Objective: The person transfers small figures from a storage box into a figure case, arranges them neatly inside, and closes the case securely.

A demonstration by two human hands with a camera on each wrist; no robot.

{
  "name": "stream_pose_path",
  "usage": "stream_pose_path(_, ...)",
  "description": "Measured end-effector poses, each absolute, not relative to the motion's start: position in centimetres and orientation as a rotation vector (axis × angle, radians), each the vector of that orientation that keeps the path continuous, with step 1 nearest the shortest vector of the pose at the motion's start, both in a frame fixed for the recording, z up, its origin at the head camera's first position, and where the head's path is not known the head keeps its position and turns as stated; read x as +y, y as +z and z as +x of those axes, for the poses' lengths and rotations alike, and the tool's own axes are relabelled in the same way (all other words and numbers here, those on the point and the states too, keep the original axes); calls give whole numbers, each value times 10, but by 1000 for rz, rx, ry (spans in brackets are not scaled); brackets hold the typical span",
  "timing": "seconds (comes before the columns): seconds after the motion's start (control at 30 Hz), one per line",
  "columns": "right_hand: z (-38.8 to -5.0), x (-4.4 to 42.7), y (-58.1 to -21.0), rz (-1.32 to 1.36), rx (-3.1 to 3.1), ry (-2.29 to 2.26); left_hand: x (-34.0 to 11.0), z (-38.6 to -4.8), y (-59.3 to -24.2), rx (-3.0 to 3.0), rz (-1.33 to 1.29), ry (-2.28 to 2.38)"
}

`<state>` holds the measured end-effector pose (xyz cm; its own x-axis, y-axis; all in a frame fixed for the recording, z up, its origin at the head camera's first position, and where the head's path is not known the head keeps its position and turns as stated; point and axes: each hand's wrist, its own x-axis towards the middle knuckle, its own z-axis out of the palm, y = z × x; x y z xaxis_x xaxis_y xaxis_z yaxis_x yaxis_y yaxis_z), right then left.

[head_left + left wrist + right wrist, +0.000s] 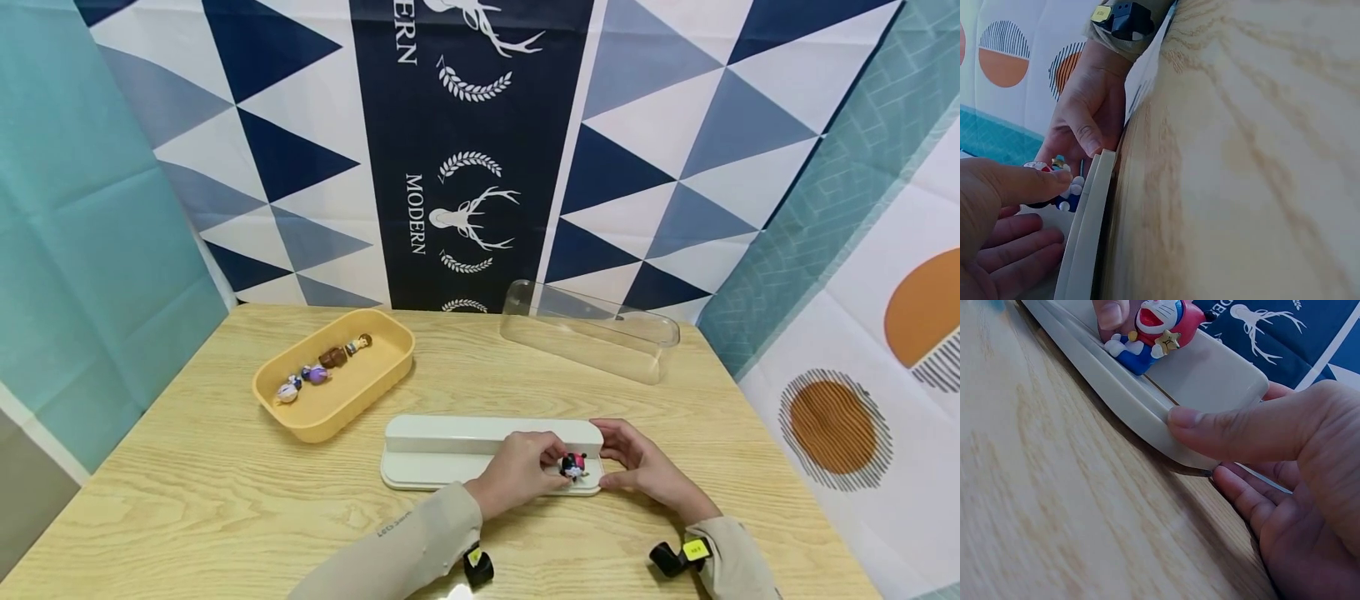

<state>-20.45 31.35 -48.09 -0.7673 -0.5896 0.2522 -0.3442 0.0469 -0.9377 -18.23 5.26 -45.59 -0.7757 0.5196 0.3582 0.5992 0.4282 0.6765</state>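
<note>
Since the red-hooded figurine (573, 467) is so small, the left hand (519, 471) has it between thumb and fingertips, at the right end of the lower step of the white stand (450, 475). Its seat is at the step's surface, but whether the stand bears its weight I cannot tell. It looks like hard, glossy plastic: light, stiff, a little slippery, with too little give to mark under a pinch. The rounded hood and the body's sides seem the best places to hold; the gold star (1167, 342) on its front sticks out and may be the part most easily knocked.

The right hand (648, 471) grips the stand's right end, thumb (1194, 422) pressed on the near edge and other fingers round the end and underneath. The stand appears rigid and fairly light, likely to slide if nobody steadies it.

Behind and to the left, a yellow tray (363, 398) holds more small figures (318, 374) lying in a row. Farther back on the right stands a clear box (588, 333), all on the wood-grained desk (225, 500), with patterned cloth (300, 150) behind.
</note>
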Motion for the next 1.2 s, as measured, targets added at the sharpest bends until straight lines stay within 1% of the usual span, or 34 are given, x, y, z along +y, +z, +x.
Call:
stream_pose_path(0.23, -205, 313, -482, -952, 2107, -1807, 42, -183, -453, -2574, -999, -1392)
stream_pose_path(0.4, -204, 313, -482, -948, 2114, -1808, 30, -186, -449, -2487, -1058, -1543)
stream_pose_path(0.57, -204, 313, -483, -930, 2114, -1802, 14, -187, -442, -2471, -1098, -1584)
stream_pose_path(1.2, -205, 313, -486, -935, 2110, -1805, -42, -201, -412, -2563, -1209, -992)
